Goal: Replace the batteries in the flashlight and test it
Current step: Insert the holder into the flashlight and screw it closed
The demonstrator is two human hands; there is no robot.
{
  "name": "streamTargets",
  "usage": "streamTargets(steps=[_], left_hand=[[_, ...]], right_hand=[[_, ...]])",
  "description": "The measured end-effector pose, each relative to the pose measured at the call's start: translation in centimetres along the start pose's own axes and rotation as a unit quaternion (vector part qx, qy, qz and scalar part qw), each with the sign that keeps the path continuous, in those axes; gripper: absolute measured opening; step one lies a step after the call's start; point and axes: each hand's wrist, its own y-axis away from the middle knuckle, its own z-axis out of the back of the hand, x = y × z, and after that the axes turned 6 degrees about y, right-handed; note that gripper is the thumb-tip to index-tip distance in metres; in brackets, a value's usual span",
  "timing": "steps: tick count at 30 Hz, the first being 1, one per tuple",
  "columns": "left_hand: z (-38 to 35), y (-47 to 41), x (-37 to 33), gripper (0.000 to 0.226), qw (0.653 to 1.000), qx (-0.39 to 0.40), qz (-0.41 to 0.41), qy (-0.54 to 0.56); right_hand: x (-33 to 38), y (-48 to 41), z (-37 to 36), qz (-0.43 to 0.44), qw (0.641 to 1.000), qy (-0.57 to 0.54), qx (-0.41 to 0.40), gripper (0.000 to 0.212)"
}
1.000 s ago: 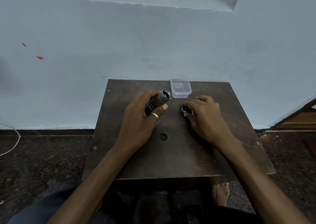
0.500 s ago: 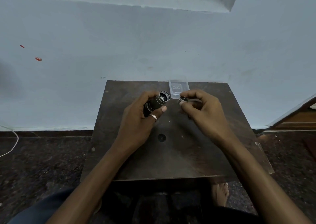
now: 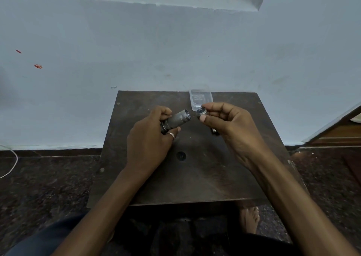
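Flashlight (image 3: 175, 120): gripped in left hand (image 3: 148, 138), open end angled toward end cap (image 3: 201, 112) pinched by right hand (image 3: 230, 122), just beside.

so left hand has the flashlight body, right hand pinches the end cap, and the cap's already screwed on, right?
Not screwed on. The head view shows the end cap held apart from the flashlight body, whose end is open. The left hand holds the body; the right hand pinches the cap.
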Motion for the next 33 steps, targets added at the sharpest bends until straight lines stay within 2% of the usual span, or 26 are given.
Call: streamTargets(steps=[4, 8, 12, 17, 22, 24, 29, 33], left_hand=[[0.3, 0.2, -0.2, 0.033, 0.998, -0.004, -0.027, -0.058], [0.4, 0.1, 0.0, 0.03, 0.996, 0.015, -0.047, -0.068], [0.4, 0.1, 0.2, 0.029, 0.995, 0.028, -0.061, -0.069], [0.5, 0.0, 0.3, 0.031, 0.995, 0.028, -0.06, -0.071], [0.6, 0.0, 0.2, 0.028, 0.995, 0.029, -0.058, -0.078], [0.7, 0.0, 0.1, 0.028, 0.995, 0.028, -0.056, -0.079], [0.8, 0.0, 0.0, 0.027, 0.995, 0.025, -0.057, -0.077], [0.8, 0.0, 0.0, 0.027, 0.995, 0.027, -0.058, -0.077]], right_hand=[[0.2, 0.4, -0.1, 0.028, 0.994, 0.103, 0.024, 0.03], [0.0, 0.6, -0.5, 0.045, 0.984, 0.172, 0.032, 0.024], [-0.4, 0.5, -0.7, 0.059, 0.972, 0.228, 0.026, 0.029], [-0.5, 0.2, -0.5, 0.05, 0.977, 0.203, 0.041, 0.034], [-0.9, 0.1, -0.3, 0.062, 0.972, 0.223, 0.045, 0.036], [-1.0, 0.0, -0.2, 0.055, 0.979, 0.193, 0.044, 0.037], [-1.1, -0.2, -0.2, 0.041, 0.986, 0.151, 0.055, 0.024], [-0.9, 0.0, -0.4, 0.023, 0.985, 0.16, 0.063, 0.014]])
